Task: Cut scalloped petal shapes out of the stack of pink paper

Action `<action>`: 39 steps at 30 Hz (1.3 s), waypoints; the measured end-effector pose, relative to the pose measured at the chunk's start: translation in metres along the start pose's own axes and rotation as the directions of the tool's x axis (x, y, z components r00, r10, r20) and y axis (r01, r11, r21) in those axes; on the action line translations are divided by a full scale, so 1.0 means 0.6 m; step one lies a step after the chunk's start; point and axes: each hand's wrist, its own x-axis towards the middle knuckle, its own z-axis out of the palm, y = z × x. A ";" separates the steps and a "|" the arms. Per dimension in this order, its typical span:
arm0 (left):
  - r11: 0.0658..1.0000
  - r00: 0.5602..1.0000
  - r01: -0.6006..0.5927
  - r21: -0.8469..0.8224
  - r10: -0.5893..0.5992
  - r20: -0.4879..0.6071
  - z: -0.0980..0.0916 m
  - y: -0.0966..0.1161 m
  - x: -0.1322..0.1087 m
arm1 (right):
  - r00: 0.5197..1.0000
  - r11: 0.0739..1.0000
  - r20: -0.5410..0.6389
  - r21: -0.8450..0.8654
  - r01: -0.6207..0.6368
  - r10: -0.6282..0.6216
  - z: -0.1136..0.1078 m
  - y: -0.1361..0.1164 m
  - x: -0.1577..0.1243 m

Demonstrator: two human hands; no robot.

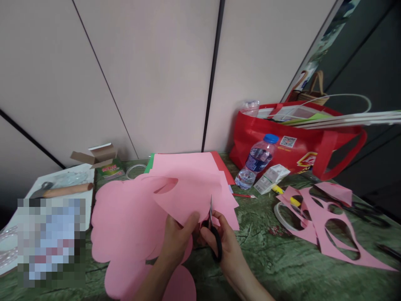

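Note:
My left hand pinches the lower edge of a sheet of pink paper, thumb on top. A curved notch is cut into the sheet's left side. In my right hand is a pair of scissors with black handles, its blades pointing away from me at the sheet's lower right edge. Beneath and to the left lie large scalloped pink paper shapes, partly covered by my left arm. Behind the held sheet rests a stack of pink paper with green and red sheets showing at its sides.
Pink paper offcuts with holes lie at right, near a tape roll and other black-handled scissors. A water bottle, a white box and a red bag stand behind. At left are an opened small box and a hammer.

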 end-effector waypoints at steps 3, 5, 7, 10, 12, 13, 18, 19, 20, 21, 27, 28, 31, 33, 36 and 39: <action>1.000 1.000 -0.010 0.000 0.010 0.011 0.000 0.000 0.000 | 1.000 1.000 0.006 0.003 0.010 -0.010 -0.001 0.002 0.000; 1.000 0.999 -0.007 0.017 0.007 0.033 -0.002 -0.003 0.001 | 1.000 1.000 0.014 0.008 0.005 -0.006 -0.002 0.002 0.000; 1.000 0.999 -0.005 0.028 0.004 0.048 -0.004 -0.006 0.002 | 1.000 1.000 0.020 0.004 -0.001 0.001 -0.003 0.002 0.000; 1.000 0.998 -0.006 0.023 0.005 0.062 -0.004 -0.007 0.002 | 1.000 0.999 0.011 -0.037 -0.008 0.008 -0.005 0.003 0.002; 1.000 0.999 -0.001 0.004 0.000 0.049 -0.002 -0.005 0.002 | 1.000 0.998 0.003 -0.057 -0.005 0.006 -0.006 0.005 0.004; 1.000 0.999 0.005 -0.008 -0.005 0.035 -0.001 -0.003 0.001 | 1.000 0.998 0.001 -0.059 -0.001 0.001 -0.007 0.007 0.004; 1.000 0.999 0.016 -0.013 -0.015 0.044 -0.003 -0.007 0.001 | 1.000 0.996 -0.003 -0.089 0.002 -0.002 -0.012 0.014 0.005; 1.000 0.998 0.012 -0.010 -0.011 0.060 -0.005 -0.010 0.002 | 1.000 0.995 -0.006 -0.099 -0.001 0.000 -0.013 0.014 0.005; 1.000 0.997 0.011 -0.014 -0.010 0.073 -0.008 -0.015 0.003 | 1.000 0.995 -0.006 -0.105 -0.002 0.001 -0.013 0.015 0.005; 1.000 0.996 0.015 -0.022 -0.013 0.087 -0.010 -0.019 0.004 | 1.000 0.994 -0.008 -0.107 -0.004 0.003 -0.014 0.014 0.005; 0.996 0.994 0.043 -0.081 -0.034 0.107 -0.015 -0.034 0.009 | 1.000 0.993 -0.015 -0.117 -0.026 0.024 -0.007 0.007 0.001; 0.995 0.993 0.045 -0.088 -0.035 0.110 -0.015 -0.034 0.008 | 0.999 0.992 -0.018 -0.120 -0.030 0.028 -0.005 0.006 0.001; 0.995 0.992 0.043 -0.094 -0.031 0.122 -0.015 -0.034 0.008 | 0.999 0.991 -0.028 -0.126 -0.042 0.039 -0.003 0.004 0.001; 0.995 0.991 0.043 -0.094 -0.031 0.131 -0.015 -0.033 0.008 | 0.999 0.990 -0.031 -0.136 -0.042 0.038 -0.003 0.004 0.003; 0.995 0.991 0.040 -0.096 -0.027 0.133 -0.016 -0.029 0.009 | 0.999 0.988 -0.038 -0.152 -0.037 0.031 -0.004 0.004 0.004; 0.993 0.992 0.029 -0.111 -0.015 0.129 -0.017 -0.025 0.010 | 0.998 0.989 -0.042 -0.142 -0.050 0.044 -0.002 0.002 0.005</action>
